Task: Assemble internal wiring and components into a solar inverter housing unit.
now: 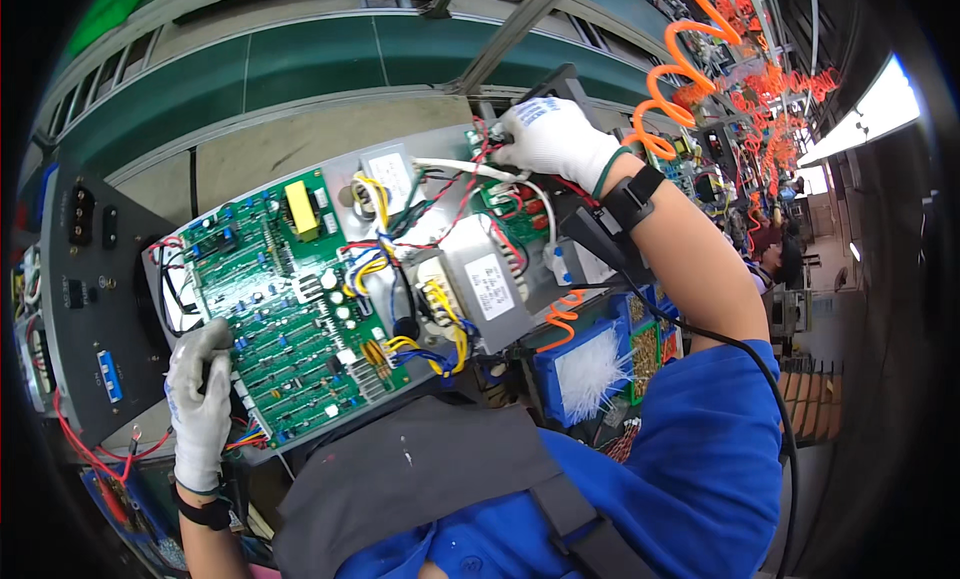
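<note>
A metal chassis point(345, 207) lies across in front of me, with a large green circuit board point(290, 324) on its left part. To the right of the board stand a transformer point(488, 284) with a white label and bundles of yellow, blue and red wires point(440, 309). My left hand point(200, 384), in a white glove, is closed at the chassis's left edge, fingertips beside the board. My gloved right hand point(560, 139) reaches to the far right end, fingers closed around thin red and black wires point(487, 144). Its palm side and the exact wire ends are hidden.
A dark panel point(90, 269) with sockets and a blue switch stands at the left. Coiled orange hoses point(680, 74) hang at the upper right. Bins of white ties point(590, 374) and small parts point(645, 364) sit below the chassis. A black cable point(700, 331) runs past my right arm.
</note>
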A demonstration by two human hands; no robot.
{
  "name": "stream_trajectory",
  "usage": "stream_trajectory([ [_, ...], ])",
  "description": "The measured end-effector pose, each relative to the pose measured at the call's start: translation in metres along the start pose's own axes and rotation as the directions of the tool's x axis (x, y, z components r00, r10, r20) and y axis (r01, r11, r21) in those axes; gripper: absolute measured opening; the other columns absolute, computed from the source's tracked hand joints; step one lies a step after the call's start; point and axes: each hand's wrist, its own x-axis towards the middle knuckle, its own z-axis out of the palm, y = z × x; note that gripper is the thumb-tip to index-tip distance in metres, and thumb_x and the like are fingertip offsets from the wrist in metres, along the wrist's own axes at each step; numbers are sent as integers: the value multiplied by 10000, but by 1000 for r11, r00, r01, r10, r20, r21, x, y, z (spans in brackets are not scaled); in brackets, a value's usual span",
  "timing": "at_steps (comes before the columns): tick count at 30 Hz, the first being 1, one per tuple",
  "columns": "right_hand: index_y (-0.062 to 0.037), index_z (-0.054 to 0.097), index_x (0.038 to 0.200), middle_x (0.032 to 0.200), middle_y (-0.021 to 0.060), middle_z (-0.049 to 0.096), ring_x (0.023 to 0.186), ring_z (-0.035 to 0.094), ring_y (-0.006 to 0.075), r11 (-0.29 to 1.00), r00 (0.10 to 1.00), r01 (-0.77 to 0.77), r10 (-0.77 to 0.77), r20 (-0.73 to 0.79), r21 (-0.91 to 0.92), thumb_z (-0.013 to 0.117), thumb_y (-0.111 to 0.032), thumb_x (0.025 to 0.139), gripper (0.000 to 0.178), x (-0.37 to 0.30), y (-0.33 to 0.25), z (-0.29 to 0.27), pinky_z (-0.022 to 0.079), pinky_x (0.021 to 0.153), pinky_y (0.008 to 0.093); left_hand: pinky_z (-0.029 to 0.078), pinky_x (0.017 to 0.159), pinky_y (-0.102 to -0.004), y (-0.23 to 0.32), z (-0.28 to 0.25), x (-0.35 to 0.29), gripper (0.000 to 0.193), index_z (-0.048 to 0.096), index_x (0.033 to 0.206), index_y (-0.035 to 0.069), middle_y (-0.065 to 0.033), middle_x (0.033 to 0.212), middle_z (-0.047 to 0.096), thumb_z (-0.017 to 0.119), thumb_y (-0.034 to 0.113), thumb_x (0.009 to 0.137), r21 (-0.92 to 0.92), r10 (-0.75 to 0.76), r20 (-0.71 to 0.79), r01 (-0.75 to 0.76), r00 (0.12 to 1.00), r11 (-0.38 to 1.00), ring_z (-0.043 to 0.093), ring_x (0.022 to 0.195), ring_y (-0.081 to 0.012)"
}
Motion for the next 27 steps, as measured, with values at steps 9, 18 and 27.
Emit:
stream_trajectory([
  [9,-42,750,937,860,200,716,869,710,366,993,992,-122,122,24,-4,696,-256,826,247,21,0,14,557,811,449,497,882,-371,3,-2,3,298,675,1147,-3,-133,1025,687,597,-46,863,-12,37,27,-37,999,999,650,967,-268],
  [18,-23,741,948,899,224,721,927,716,367,995,998,-56,55,12,81,643,-88,770,213,20,6,18,574,822,443,506,873,-363,8,-2,2,293,672,1143,-8,-133,1012,685,591,-45,864,74,-2,19,0,1000,997,654,954,-259],
  [27,-5,744,974,988,221,733,973,721,360,988,989,-54,73,-127,146,631,-71,775,238,17,10,29,586,827,446,496,910,-310,-1,1,1,327,637,1226,-36,-120,1126,663,553,-15,911,-69,-109,29,111,994,991,649,992,-174],
])
